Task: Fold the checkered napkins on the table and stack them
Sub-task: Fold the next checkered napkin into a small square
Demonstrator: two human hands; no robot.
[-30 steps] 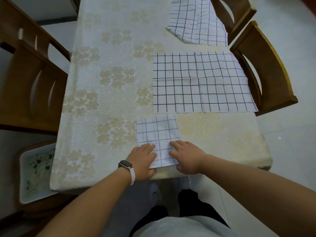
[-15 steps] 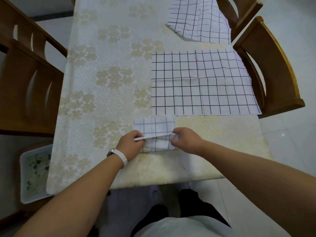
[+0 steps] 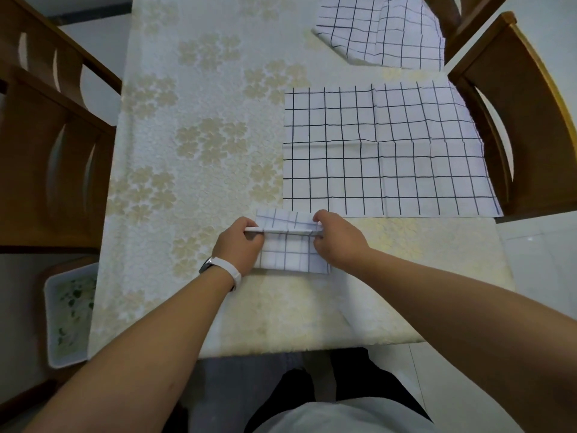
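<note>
A small folded checkered napkin (image 3: 288, 253) lies near the table's front edge. My left hand (image 3: 242, 245) pinches the left end of its lifted near edge, and my right hand (image 3: 335, 237) pinches the right end. That edge is raised and carried partway over the napkin, towards its far side. A large checkered napkin (image 3: 381, 151) lies flat just beyond, on the right half of the table. A third checkered napkin (image 3: 381, 29) lies rumpled at the far right.
The table (image 3: 193, 135) has a cream floral cloth. Wooden chairs stand on the left (image 3: 46, 145) and on the right (image 3: 515, 114). A white tray (image 3: 67, 314) sits low beside the front left corner.
Both hands went from resting on the napkin's near edge to pinching it, then lifted it and carried it away from me over the napkin.
</note>
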